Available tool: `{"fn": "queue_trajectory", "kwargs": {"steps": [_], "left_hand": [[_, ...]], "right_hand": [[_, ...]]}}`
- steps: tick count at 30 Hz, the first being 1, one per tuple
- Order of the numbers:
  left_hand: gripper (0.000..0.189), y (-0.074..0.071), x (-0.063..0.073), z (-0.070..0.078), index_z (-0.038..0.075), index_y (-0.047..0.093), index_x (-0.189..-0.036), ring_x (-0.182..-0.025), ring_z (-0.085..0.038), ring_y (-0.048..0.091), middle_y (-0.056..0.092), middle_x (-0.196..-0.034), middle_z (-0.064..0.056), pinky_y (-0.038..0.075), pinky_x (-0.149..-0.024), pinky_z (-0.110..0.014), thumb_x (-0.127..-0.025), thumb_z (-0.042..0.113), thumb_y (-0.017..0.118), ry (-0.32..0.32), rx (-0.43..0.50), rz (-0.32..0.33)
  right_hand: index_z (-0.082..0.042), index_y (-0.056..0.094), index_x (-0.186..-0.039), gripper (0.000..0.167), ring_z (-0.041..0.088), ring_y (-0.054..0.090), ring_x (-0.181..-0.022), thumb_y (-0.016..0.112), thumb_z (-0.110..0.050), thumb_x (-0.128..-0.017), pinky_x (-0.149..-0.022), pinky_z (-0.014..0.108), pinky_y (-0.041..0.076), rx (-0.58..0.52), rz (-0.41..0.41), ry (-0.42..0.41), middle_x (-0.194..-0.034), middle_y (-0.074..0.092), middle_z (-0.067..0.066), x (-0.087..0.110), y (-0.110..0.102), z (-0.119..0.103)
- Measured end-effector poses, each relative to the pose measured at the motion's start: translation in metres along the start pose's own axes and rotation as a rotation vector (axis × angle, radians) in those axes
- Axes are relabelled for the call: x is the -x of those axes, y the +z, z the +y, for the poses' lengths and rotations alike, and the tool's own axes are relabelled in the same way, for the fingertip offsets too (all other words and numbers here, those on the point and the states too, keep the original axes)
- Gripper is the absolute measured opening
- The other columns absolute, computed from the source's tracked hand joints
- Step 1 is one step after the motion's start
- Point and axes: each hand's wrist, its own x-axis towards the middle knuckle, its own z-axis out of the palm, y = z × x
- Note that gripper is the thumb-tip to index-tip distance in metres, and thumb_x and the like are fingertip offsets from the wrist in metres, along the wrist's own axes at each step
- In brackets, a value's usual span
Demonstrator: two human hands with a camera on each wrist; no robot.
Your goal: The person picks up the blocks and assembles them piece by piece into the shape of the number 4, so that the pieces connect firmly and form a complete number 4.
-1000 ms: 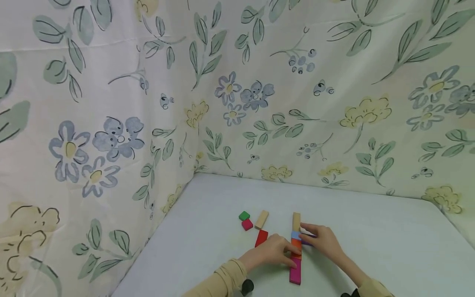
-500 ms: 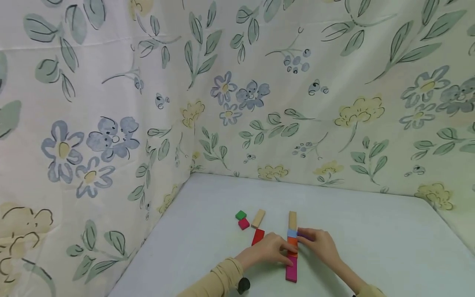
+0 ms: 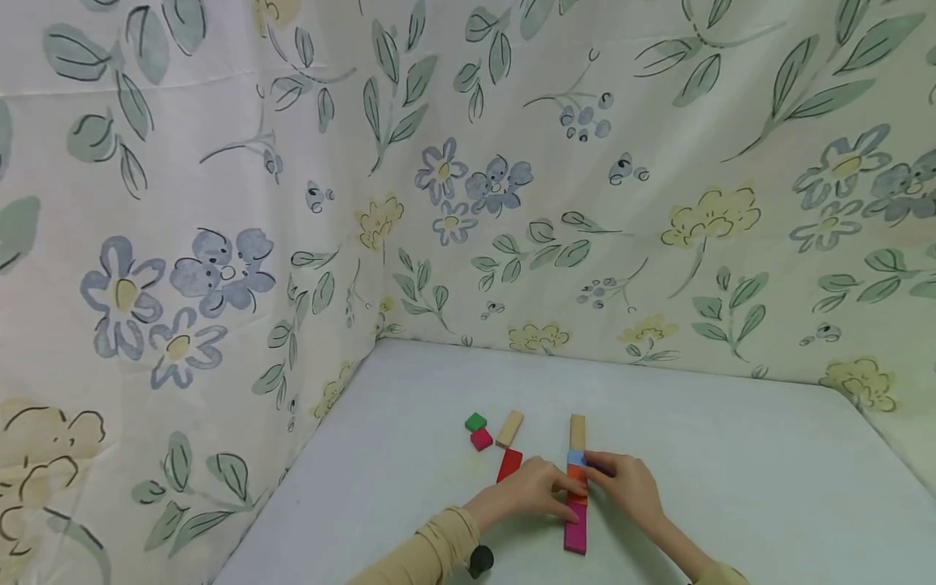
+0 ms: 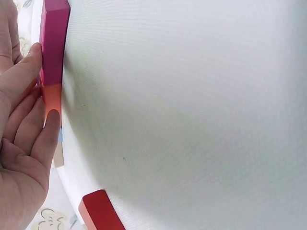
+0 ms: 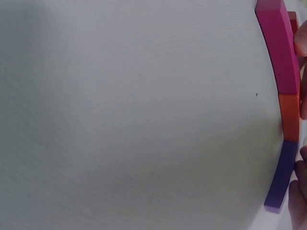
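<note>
A straight row of blocks lies on the white table: magenta (image 3: 575, 532) nearest, then orange (image 3: 577, 474), light blue (image 3: 576, 457) and plain wood (image 3: 578, 431) farthest. My left hand (image 3: 530, 490) comes over from the left. Its fingers and thumb hold the row about the orange block (image 4: 53, 98), the thumb reaching the magenta block (image 4: 53, 43). At the row's right side my right hand (image 3: 630, 487) pinches a purple block (image 5: 281, 175), beside the light blue and orange ones. Fingers mostly cover the purple block in the head view.
Left of the row lie a red block (image 3: 509, 465), a loose wooden block (image 3: 510, 428), a small crimson block (image 3: 481, 439) and a small green block (image 3: 476, 422). Flowered cloth (image 3: 468, 179) hangs behind and left of the white table (image 3: 731, 455).
My right hand has shifted slightly left and nearer to me, bringing the purple block closer against the row. The left hand keeps its place on the row. The head view has turned slightly.
</note>
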Motion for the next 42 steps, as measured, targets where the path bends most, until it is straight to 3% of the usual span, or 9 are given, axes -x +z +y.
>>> {"fn": "queue_trajectory", "kwargs": {"steps": [5,9,12,19,22,26,42], "left_hand": [[0.038,0.0001,-0.0008,0.0003,0.026,0.067,-0.120,-0.059,0.002,0.033,0.047,-0.062,0.015,0.029,-0.051,-0.014,-0.083,0.032,0.072,-0.004,-0.010,-0.004],[0.037,-0.0002,-0.0002,0.0003,0.025,0.068,-0.119,-0.058,0.002,0.031,0.047,-0.062,0.014,0.028,-0.050,-0.014,-0.083,0.031,0.073,0.003,-0.003,0.002],[0.037,-0.0007,0.0004,0.0005,0.024,0.068,-0.119,-0.058,0.001,0.031,0.045,-0.062,0.014,0.027,-0.050,-0.014,-0.082,0.030,0.073,0.010,0.004,0.007],[0.036,-0.0023,0.0012,0.0030,0.023,0.069,-0.117,-0.059,0.002,0.030,0.050,-0.066,0.015,0.027,-0.051,-0.013,-0.082,0.029,0.074,0.033,-0.034,0.023],[0.037,-0.0030,0.0019,0.0039,0.022,0.069,-0.117,-0.060,0.003,0.031,0.052,-0.068,0.015,0.028,-0.051,-0.013,-0.081,0.029,0.074,0.032,-0.037,0.025],[0.037,-0.0032,0.0029,0.0051,0.022,0.069,-0.118,-0.060,0.002,0.031,0.049,-0.066,0.014,0.027,-0.052,-0.013,-0.082,0.029,0.074,0.029,-0.051,0.022],[0.037,-0.0019,0.0012,0.0041,0.022,0.067,-0.120,-0.062,0.003,0.035,0.060,-0.073,0.015,0.031,-0.054,-0.011,-0.084,0.030,0.072,0.052,-0.095,0.000]], "right_hand": [[-0.009,0.073,-0.106,0.027,0.012,0.064,-0.079,0.074,-0.018,-0.081,-0.063,0.020,0.047,0.026,0.019,-0.005,-0.103,0.073,0.010,0.0021,0.0007,-0.0021],[-0.008,0.073,-0.107,0.028,0.009,0.055,-0.072,0.074,-0.017,-0.081,-0.061,0.020,0.045,0.022,0.019,-0.004,-0.103,0.073,0.011,0.0030,0.0013,-0.0021],[-0.008,0.073,-0.106,0.028,0.011,0.062,-0.079,0.074,-0.017,-0.080,-0.067,0.025,0.051,0.038,0.030,-0.016,-0.103,0.073,0.010,0.0036,0.0023,-0.0008],[-0.006,0.072,-0.109,0.030,0.011,0.055,-0.070,0.074,-0.015,-0.080,-0.060,0.021,0.044,0.038,0.023,-0.016,-0.105,0.072,0.012,0.0048,0.0032,0.0018],[-0.005,0.072,-0.108,0.031,0.016,0.066,-0.081,0.075,-0.015,-0.079,-0.069,0.029,0.053,0.049,0.038,-0.049,-0.104,0.072,0.012,0.0060,0.0041,0.0023],[-0.004,0.072,-0.107,0.031,0.028,0.068,-0.096,0.075,-0.015,-0.078,-0.078,0.042,0.054,0.056,0.052,-0.087,-0.104,0.072,0.013,0.0078,0.0058,0.0032],[-0.005,0.073,-0.105,0.029,0.024,0.069,-0.091,0.076,-0.013,-0.078,-0.075,0.039,0.055,0.086,0.043,-0.095,-0.102,0.073,0.012,0.0082,0.0057,-0.0027]]}}
